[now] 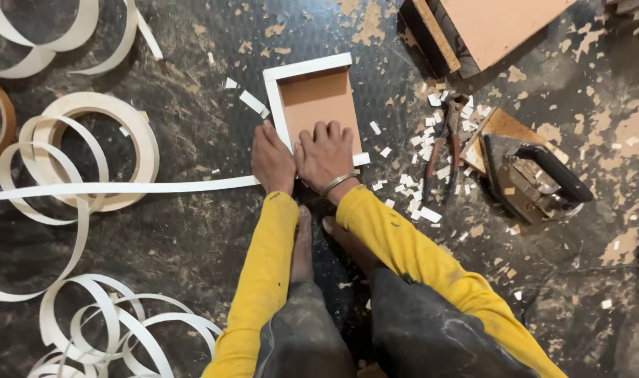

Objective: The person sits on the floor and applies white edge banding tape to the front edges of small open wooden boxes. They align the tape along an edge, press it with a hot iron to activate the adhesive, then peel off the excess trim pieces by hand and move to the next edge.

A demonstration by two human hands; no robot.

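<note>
Your left hand [272,159], right hand [326,155]: flat, gripping nothing, pressing small brown white-edged board [318,98], frame centre. Risk: long white edge-banding strip [123,187] lifting if pressure slips.

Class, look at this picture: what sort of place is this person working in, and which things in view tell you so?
Probably a small carpentry or furniture workshop, working on the floor. Coils of white edge-banding strip, a small brown board edged in white, and pliers amid offcuts suggest it.

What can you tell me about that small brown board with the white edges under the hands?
The small board is a flat brownish rectangle, apparently wood fibre, lying on the dark floor. White edging strip runs along its far and left edges. The right hand presses flat on its near part; the left hand rests at its near left corner.
</note>
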